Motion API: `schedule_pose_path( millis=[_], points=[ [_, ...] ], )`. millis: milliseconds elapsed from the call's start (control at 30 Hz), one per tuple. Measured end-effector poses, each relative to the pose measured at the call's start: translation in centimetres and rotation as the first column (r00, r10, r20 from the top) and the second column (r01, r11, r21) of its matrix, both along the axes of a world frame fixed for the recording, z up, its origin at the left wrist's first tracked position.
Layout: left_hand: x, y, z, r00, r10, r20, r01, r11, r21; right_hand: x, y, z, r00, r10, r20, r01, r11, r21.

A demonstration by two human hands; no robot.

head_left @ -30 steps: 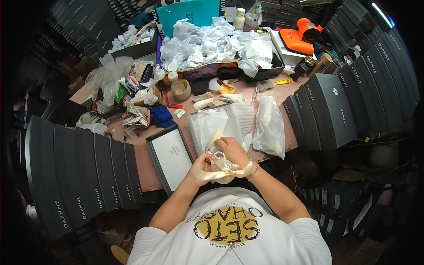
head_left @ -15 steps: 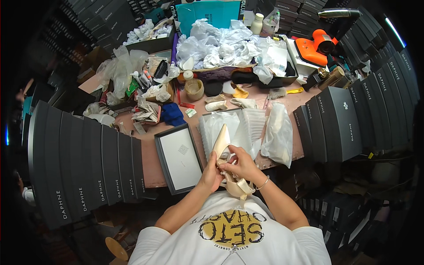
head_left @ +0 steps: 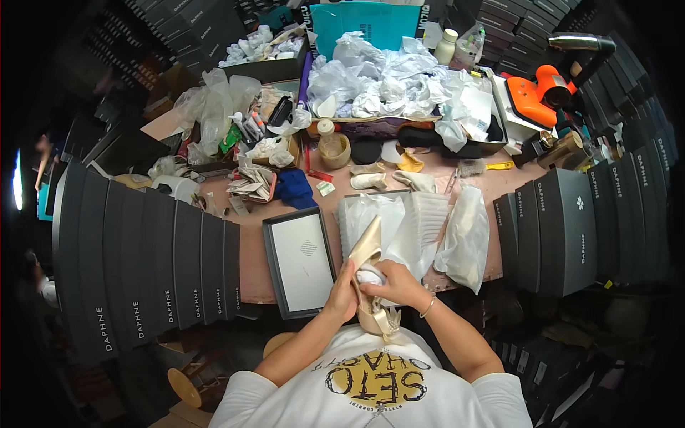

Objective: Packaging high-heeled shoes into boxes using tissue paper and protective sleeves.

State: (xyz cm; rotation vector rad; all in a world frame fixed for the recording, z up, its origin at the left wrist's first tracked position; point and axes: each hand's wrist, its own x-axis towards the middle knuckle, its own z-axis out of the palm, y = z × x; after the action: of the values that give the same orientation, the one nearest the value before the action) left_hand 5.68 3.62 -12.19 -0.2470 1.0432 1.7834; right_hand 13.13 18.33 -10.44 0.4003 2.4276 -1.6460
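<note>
A pale gold pointed-toe shoe [head_left: 368, 244] is held toe-up, tilted away from me, close in front of my shirt. Its heel end, with a bow and a strap, hangs low near my chest. My left hand [head_left: 343, 296] wraps around the shoe's left side. My right hand [head_left: 401, 284] closes on the right side of its opening, fingers at a white wad [head_left: 370, 276] inside; its fingertips are partly hidden. Just beyond the shoe lies a box lined with white wrapping [head_left: 428, 212]. A second item in a thin white bag [head_left: 465, 239] rests to its right.
An open grey box part [head_left: 268, 250] with a white inside lies left of my hands. Stacked shoeboxes [head_left: 153, 260] and more shoeboxes [head_left: 560, 235] flank the table. Crumpled paper [head_left: 378, 82], a jar [head_left: 333, 151], a blue cloth [head_left: 294, 188] and a yellow-handled brush [head_left: 496, 166] sit farther back.
The view has shifted, so the table appears farther right and lower. A white wad now shows more in the shoe's opening, with my right fingers at it. Both hands still hold the shoe.
</note>
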Motion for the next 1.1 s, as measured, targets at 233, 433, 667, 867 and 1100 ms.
schedule_pose_path(
  millis=[233, 433, 667, 867, 1100],
  points=[
    [-3.6, -1.1, 0.0, 0.976, 0.006, 0.217, 0.006, 0.998, -0.056, -3.0, 4.7, -12.6, 0.985, 0.111, -0.133, 0.086, 0.354, 0.931],
    [-2.7, -1.6, 0.9, 0.975, -0.004, 0.222, 0.001, 1.0, 0.015, -4.3, 0.3, -0.7, 0.931, 0.307, -0.198, -0.097, 0.729, 0.678],
    [-0.2, -2.1, 1.2, 0.975, -0.037, 0.217, 0.044, 0.999, -0.028, -3.1, -2.4, -3.0, 0.886, 0.385, -0.257, -0.058, 0.642, 0.764],
    [0.6, -2.1, 1.4, 0.959, -0.076, 0.272, 0.089, 0.995, -0.037, -2.4, -2.6, -1.7, 0.908, 0.377, -0.184, -0.093, 0.61, 0.787],
    [-2.1, -4.4, -3.6, 0.947, 0.175, 0.271, -0.164, 0.984, -0.064, -0.3, -1.4, 2.8, 0.797, 0.347, -0.494, 0.133, 0.697, 0.704]
  ],
)
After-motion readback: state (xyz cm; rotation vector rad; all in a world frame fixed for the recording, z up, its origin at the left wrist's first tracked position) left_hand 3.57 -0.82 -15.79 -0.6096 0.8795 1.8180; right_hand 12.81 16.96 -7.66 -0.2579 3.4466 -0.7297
